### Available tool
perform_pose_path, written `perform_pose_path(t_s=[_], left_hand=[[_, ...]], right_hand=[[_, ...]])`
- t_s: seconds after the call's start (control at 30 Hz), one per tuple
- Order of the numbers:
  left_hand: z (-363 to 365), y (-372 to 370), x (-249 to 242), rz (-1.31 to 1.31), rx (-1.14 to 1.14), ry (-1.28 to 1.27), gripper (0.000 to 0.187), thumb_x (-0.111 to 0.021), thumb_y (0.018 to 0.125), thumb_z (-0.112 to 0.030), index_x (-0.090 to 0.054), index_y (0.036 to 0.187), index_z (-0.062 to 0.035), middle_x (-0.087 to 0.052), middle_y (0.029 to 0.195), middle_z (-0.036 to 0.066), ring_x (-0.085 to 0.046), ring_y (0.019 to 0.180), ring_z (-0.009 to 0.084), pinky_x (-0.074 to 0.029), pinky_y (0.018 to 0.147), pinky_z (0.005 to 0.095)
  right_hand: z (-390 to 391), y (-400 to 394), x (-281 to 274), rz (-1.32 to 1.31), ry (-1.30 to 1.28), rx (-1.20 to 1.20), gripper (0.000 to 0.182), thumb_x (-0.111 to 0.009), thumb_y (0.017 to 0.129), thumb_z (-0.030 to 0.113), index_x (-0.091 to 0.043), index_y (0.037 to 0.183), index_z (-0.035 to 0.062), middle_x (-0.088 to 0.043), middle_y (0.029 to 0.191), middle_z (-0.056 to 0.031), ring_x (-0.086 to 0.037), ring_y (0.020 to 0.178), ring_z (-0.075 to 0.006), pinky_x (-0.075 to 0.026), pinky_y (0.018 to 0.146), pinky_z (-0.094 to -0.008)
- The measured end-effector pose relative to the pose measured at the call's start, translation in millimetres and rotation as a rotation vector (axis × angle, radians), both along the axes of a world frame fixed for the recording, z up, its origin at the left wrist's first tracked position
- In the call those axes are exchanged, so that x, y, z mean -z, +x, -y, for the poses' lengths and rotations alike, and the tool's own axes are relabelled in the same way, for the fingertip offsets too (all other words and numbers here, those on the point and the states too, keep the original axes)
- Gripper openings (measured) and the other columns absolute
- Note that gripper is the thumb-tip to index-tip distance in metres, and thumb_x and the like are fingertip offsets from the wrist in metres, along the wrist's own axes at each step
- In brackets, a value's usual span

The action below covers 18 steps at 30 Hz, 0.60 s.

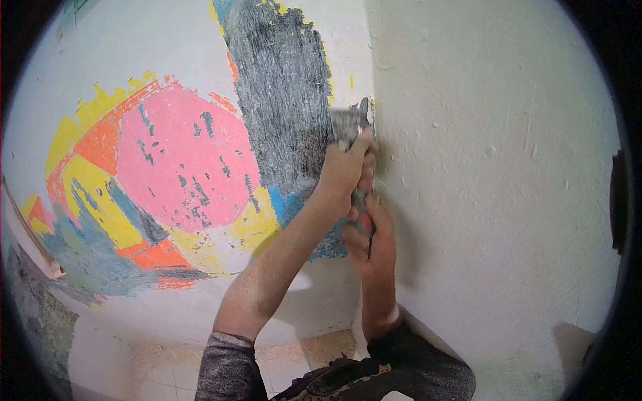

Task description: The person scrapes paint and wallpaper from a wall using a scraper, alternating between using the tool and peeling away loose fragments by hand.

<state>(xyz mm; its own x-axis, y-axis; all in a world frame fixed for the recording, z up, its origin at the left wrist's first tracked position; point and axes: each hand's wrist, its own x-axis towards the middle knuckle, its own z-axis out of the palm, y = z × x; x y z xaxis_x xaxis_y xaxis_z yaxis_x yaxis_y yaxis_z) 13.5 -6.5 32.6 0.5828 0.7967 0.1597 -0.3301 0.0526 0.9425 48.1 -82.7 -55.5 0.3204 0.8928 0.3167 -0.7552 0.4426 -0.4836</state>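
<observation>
A scraper (348, 122) with a wide, greyish blade lies against the painted wall (200, 281), close to the corner. My left hand (344, 170) is closed around its upper part, just below the blade. Lower down, my right hand (374, 234) grips the handle, where a bit of red shows between the fingers. Beside the blade, a dark grey scraped patch (284, 87) runs up the wall with ragged yellow edges. Chipped white paint borders the blade at the corner. The blade is slightly blurred.
A plain off-white wall (495, 167) with small bumps meets the painted wall at my right. To the left is a pink painted circle (187, 157) amid yellow, orange and blue shapes. Light floor tiles (164, 374) show below. A dark object (620, 200) sits at the right edge.
</observation>
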Motion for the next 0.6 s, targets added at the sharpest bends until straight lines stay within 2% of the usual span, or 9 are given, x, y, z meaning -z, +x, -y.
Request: perform_pose_path(t_s=[0.1, 0.17, 0.3, 0.43, 0.5, 0.57, 0.6], left_hand=[[-3, 6, -22, 0.012, 0.001, 0.046, 0.024, -0.056, 0.091, -0.029, -0.051, 0.081, -0.0079, -0.037, 0.057, -0.006, -0.032, 0.044, 0.0052, -0.027, 0.039, 0.0226], [-1, 2, -3, -0.005, 0.004, 0.023, 0.023, -0.056, 0.091, -0.028, -0.051, 0.081, -0.0076, -0.037, 0.057, -0.006, -0.032, 0.044, 0.0050, -0.027, 0.039, 0.0223], [-1, -2, 7, -0.046, -0.007, 0.024, 0.023, -0.054, 0.091, -0.027, -0.051, 0.081, -0.0069, -0.039, 0.057, -0.005, -0.031, 0.044, 0.0045, -0.027, 0.039, 0.0213], [-3, 5, -25, 0.014, 0.051, 0.026, 0.023, -0.054, 0.092, -0.027, -0.051, 0.081, -0.0066, -0.039, 0.057, -0.005, -0.031, 0.045, 0.0050, -0.026, 0.039, 0.0217], [-1, 2, -13, -0.093, -0.012, 0.046, 0.024, -0.053, 0.092, -0.027, -0.051, 0.080, -0.0066, -0.039, 0.057, -0.005, -0.032, 0.045, 0.0051, -0.027, 0.039, 0.0220], [-4, -2, 10, -0.092, 0.011, 0.038, 0.024, -0.053, 0.092, -0.027, -0.052, 0.080, -0.0064, -0.039, 0.057, -0.005, -0.032, 0.045, 0.0050, -0.027, 0.039, 0.0219], [-1, -5, 15, -0.101, 0.038, 0.012, 0.024, -0.053, 0.092, -0.027, -0.052, 0.080, -0.0062, -0.039, 0.057, -0.005, -0.032, 0.046, 0.0049, -0.027, 0.039, 0.0218]], right_hand=[[-7, 12, -12, -0.021, 0.081, -0.112, 0.010, -0.042, 0.096, 0.021, -0.044, 0.097, 0.0107, -0.054, 0.075, -0.0024, -0.038, 0.039, -0.0041, -0.027, 0.029, -0.0166], [-2, 2, -4, -0.004, 0.040, 0.002, 0.013, -0.043, 0.096, 0.022, -0.044, 0.095, 0.0095, -0.054, 0.075, -0.0028, -0.039, 0.039, -0.0040, -0.026, 0.029, -0.0166], [3, -1, 4, 0.023, 0.017, 0.028, 0.014, -0.044, 0.096, 0.023, -0.045, 0.094, 0.0090, -0.055, 0.076, -0.0036, -0.039, 0.039, -0.0039, -0.027, 0.029, -0.0165], [-7, 6, -13, 0.026, 0.070, -0.003, 0.012, -0.045, 0.096, 0.022, -0.044, 0.093, 0.0104, -0.054, 0.075, -0.0043, -0.039, 0.039, -0.0042, -0.028, 0.029, -0.0168], [0, -3, 2, 0.001, 0.047, 0.014, 0.011, -0.045, 0.096, 0.022, -0.044, 0.093, 0.0110, -0.054, 0.075, -0.0042, -0.039, 0.039, -0.0045, -0.028, 0.030, -0.0170], [-4, -9, 17, 0.026, -0.017, 0.185, 0.011, -0.045, 0.096, 0.021, -0.043, 0.092, 0.0113, -0.053, 0.074, -0.0036, -0.038, 0.039, -0.0051, -0.027, 0.030, -0.0181], [-6, -10, 15, 0.026, -0.011, 0.180, 0.011, -0.045, 0.096, 0.021, -0.043, 0.092, 0.0113, -0.053, 0.074, -0.0036, -0.038, 0.039, -0.0051, -0.027, 0.030, -0.0181]])
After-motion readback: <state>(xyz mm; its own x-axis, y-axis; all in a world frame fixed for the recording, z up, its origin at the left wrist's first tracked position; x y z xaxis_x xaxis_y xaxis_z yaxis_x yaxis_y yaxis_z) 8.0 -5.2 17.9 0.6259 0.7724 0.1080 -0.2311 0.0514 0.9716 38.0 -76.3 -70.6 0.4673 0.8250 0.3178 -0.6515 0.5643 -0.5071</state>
